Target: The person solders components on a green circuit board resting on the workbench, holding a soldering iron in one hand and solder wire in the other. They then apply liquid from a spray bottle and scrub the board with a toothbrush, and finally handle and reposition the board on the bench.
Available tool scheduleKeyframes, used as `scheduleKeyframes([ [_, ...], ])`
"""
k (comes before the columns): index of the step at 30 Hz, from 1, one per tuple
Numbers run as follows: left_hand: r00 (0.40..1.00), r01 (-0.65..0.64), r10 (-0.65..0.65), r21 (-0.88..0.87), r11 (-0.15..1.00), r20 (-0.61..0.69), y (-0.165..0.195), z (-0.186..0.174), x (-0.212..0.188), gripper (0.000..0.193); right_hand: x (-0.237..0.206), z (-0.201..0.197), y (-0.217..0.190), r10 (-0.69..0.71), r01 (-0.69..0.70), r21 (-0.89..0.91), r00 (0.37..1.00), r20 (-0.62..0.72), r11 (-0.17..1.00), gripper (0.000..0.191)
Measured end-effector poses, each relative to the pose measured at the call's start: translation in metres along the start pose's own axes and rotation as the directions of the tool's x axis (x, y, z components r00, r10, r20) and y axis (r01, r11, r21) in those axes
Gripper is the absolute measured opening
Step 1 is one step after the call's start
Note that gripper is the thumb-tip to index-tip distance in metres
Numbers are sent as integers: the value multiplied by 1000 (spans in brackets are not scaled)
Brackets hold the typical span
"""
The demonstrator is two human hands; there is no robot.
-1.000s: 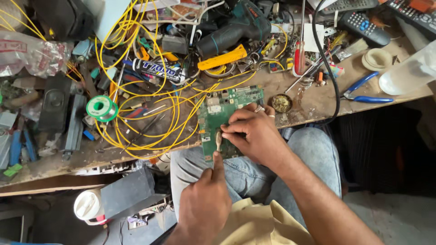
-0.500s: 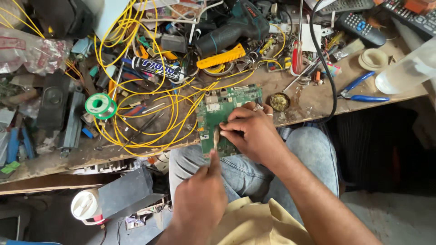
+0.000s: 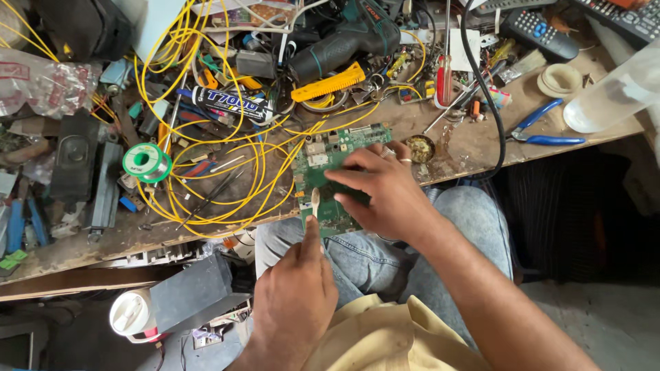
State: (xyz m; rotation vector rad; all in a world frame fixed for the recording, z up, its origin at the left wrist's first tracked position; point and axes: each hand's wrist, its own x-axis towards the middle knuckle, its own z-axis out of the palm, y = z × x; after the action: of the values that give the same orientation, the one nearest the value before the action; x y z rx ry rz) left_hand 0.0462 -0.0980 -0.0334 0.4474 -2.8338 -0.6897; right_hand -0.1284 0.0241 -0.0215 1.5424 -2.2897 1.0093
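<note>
At the front edge of a worn wooden counter [image 3: 474,148], a green circuit board [image 3: 323,161] lies partly on the wood and partly over the person's lap in blue jeans [image 3: 467,220]. The right hand [image 3: 385,189] lies flat on the board with its fingers spread, pressing it down. The left hand [image 3: 295,299] is closed around a thin tool [image 3: 315,200] whose pale tip touches the board's near left part.

The counter is crowded. Loops of yellow wire [image 3: 206,165] sprawl across its middle, just left of the board. A green spool of solder [image 3: 146,162] sits among them, with a dark tube of glue [image 3: 223,103] behind. Farther back lie a dark green drill [image 3: 344,41] and a yellow comb-like strip [image 3: 328,82]. To the right are a red-handled screwdriver [image 3: 445,75], blue-handled pliers [image 3: 540,127], a roll of tape [image 3: 560,79] and remote controls [image 3: 543,31]. Black speakers [image 3: 75,161] rest at the left. Below the counter stand a grey box [image 3: 192,292] and a white cup [image 3: 130,315] on a dim floor.
</note>
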Motion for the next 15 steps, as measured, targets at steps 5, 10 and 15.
scheduleKeyframes([
  [5,999,11,-13,35,999,47,7,6,7,60,2,10,5,57,-57,-18,998,13,998,18],
  [10,972,51,-91,184,982,215,16,9,1,73,-1,17,6,121,-119,-62,992,26,991,9],
  [15,971,30,-76,199,980,228,21,10,11,74,0,16,8,120,-120,-10,992,36,993,12],
])
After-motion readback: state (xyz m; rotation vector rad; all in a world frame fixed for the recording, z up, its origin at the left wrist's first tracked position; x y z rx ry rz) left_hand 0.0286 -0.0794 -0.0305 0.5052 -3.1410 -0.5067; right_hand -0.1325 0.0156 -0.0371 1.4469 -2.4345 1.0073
